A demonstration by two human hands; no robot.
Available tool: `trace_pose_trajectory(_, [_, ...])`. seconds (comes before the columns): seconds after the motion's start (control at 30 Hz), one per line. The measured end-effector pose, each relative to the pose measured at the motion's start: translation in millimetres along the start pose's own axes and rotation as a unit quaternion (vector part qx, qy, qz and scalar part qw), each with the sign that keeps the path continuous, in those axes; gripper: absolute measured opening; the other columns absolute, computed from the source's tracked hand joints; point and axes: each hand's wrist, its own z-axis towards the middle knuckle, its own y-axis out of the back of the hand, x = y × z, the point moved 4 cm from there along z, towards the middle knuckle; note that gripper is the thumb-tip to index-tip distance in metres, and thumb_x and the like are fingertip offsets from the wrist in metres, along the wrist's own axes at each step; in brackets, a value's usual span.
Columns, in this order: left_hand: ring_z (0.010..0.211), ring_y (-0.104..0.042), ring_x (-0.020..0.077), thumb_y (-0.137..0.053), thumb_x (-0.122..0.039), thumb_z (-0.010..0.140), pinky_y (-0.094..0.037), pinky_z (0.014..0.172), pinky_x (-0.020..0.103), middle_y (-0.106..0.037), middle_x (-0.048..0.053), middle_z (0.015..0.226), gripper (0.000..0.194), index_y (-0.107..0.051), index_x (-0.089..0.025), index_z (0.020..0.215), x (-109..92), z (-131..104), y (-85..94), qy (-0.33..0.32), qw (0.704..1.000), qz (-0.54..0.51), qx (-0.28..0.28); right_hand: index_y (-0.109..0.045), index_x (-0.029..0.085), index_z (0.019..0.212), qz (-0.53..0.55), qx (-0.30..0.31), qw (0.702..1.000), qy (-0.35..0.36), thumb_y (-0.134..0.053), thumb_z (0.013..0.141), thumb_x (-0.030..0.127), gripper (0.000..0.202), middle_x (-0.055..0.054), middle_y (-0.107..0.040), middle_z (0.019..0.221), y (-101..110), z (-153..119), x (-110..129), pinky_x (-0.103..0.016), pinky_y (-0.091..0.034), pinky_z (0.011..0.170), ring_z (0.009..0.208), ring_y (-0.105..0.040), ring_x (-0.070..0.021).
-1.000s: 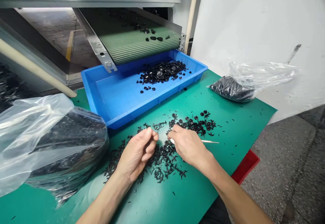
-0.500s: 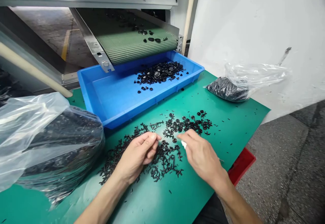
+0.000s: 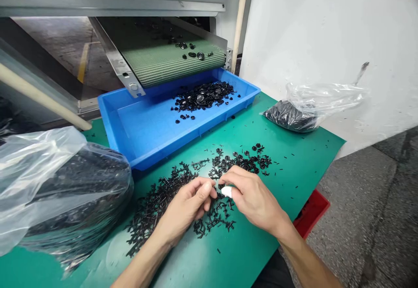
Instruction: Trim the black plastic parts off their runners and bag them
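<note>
My left hand (image 3: 187,201) is closed over the pile, its thumb pressed to the fingertips; what is in that pinch, if anything, is hidden. Close beside it, my right hand (image 3: 254,198) has a white covering (image 3: 226,191) on the thumb. Between that thumb and the fingers shows a small round black plastic piece (image 3: 221,187). Under and left of the hands lie many black branched plastic pieces (image 3: 156,196). Beyond the right hand, small round black pieces (image 3: 251,164) are heaped on the green tabletop (image 3: 202,262).
A blue tray (image 3: 140,127) holding black parts (image 3: 202,96) sits below a green conveyor belt (image 3: 170,66). Clear bags of black parts stand at left (image 3: 88,183) and far right (image 3: 294,116). A red bin (image 3: 311,214) is below the table's right edge.
My right hand has come nearer to my left, and its thumb and fingers have drawn round a small black piece. My left hand has shifted slightly right and down, still pinched.
</note>
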Motion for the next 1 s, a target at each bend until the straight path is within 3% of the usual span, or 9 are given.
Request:
trace_pose_trajectory(0.13, [0.05,-0.029,0.0067,-0.069,-0.043,0.081,-0.019,0.043,0.018,-0.047,-0.005,0.06,0.028,-0.065,-0.017,0.091,6,0,-4.9,0.007,0.998,-0.054,0.029,-0.059,0.022,0.093,0.06,-0.005,0.998,0.002,-0.039,0.078,-0.003,0.035,0.002,-0.058,0.091,0,-4,9,-0.024,-0.039,0.072,0.081,-0.053,-0.0118])
trace_pose_trajectory(0.23, [0.051,-0.027,0.0062,-0.076,-0.035,0.076,-0.016,0.042,0.018,-0.044,-0.006,0.058,0.025,-0.065,-0.016,0.088,7,0,-6.6,0.017,0.993,-0.109,0.033,-0.055,0.023,0.102,0.093,-0.025,0.995,-0.002,-0.038,0.076,-0.003,0.041,0.001,-0.059,0.098,0,-7,11,-0.025,-0.04,0.076,0.087,-0.054,-0.0128])
trace_pose_trajectory(0.33, [0.052,-0.03,0.0063,-0.077,-0.03,0.075,-0.015,0.042,0.017,-0.051,-0.003,0.063,0.032,-0.065,-0.018,0.102,5,-1,-8.4,0.011,0.987,-0.157,0.021,-0.052,0.021,0.107,0.121,-0.036,0.992,0.013,-0.035,0.076,-0.004,0.044,-0.002,-0.058,0.103,0,-12,12,-0.026,-0.041,0.08,0.093,-0.054,-0.0138])
trace_pose_trajectory(0.4, [0.054,-0.034,0.0063,-0.077,-0.029,0.075,-0.017,0.042,0.017,-0.058,0.0,0.072,0.036,-0.065,-0.018,0.106,4,-2,-8.8,0.0,0.987,-0.164,-0.001,-0.054,0.021,0.105,0.106,-0.048,0.993,0.006,-0.034,0.078,-0.003,0.041,-0.002,-0.059,0.097,-2,-17,11,-0.026,-0.042,0.075,0.086,-0.055,-0.0141])
trace_pose_trajectory(0.53, [0.052,-0.034,0.005,-0.077,-0.028,0.075,-0.021,0.042,0.016,-0.063,0.001,0.08,0.025,-0.065,-0.019,0.094,4,-4,-8.1,-0.045,0.989,-0.135,-0.042,-0.056,0.02,0.107,-0.026,-0.084,0.995,-0.042,-0.035,0.087,0.005,0.032,-0.003,-0.062,0.083,-7,-31,13,-0.029,-0.038,0.061,0.068,-0.055,-0.0169])
trace_pose_trajectory(0.63, [0.054,-0.041,0.0051,-0.077,-0.028,0.075,-0.03,0.046,0.016,-0.067,-0.001,0.084,0.019,-0.065,-0.02,0.087,3,-7,-7.3,-0.092,0.992,-0.065,-0.062,-0.056,0.018,0.102,-0.11,-0.09,0.989,-0.037,-0.035,0.089,0.005,0.028,-0.005,-0.062,0.081,-13,-37,20,-0.031,-0.037,0.063,0.073,-0.056,-0.0203])
trace_pose_trajectory(0.7, [0.066,-0.054,0.0086,-0.077,-0.027,0.075,-0.042,0.059,0.018,-0.069,-0.001,0.086,0.016,-0.066,-0.021,0.085,1,-9,-6.4,-0.13,0.988,-0.013,-0.081,-0.055,0.019,0.101,-0.13,-0.078,0.988,-0.029,-0.035,0.089,0.004,0.028,-0.005,-0.062,0.083,-16,-39,23,-0.032,-0.038,0.066,0.077,-0.057,-0.0213])
trace_pose_trajectory(0.8, [0.084,-0.062,0.0143,-0.076,-0.025,0.075,-0.048,0.078,0.023,-0.072,-0.001,0.088,0.013,-0.067,-0.023,0.084,-1,-11,-5.8,-0.176,0.978,0.028,-0.107,-0.054,0.019,0.103,-0.132,-0.074,0.988,-0.025,-0.035,0.089,0.003,0.028,-0.005,-0.061,0.085,-18,-40,26,-0.033,-0.039,0.067,0.079,-0.057,-0.022])
trace_pose_trajectory(1.0, [0.084,-0.066,0.0162,-0.075,-0.02,0.075,-0.052,0.078,0.026,-0.073,-0.001,0.086,0.01,-0.067,-0.024,0.079,-4,-15,-8.6,-0.246,0.957,0.066,-0.139,-0.052,0.019,0.103,-0.143,-0.107,0.984,-0.026,-0.037,0.09,0.004,0.025,-0.005,-0.063,0.086,-23,-40,30,-0.032,-0.04,0.065,0.078,-0.06,-0.0214])
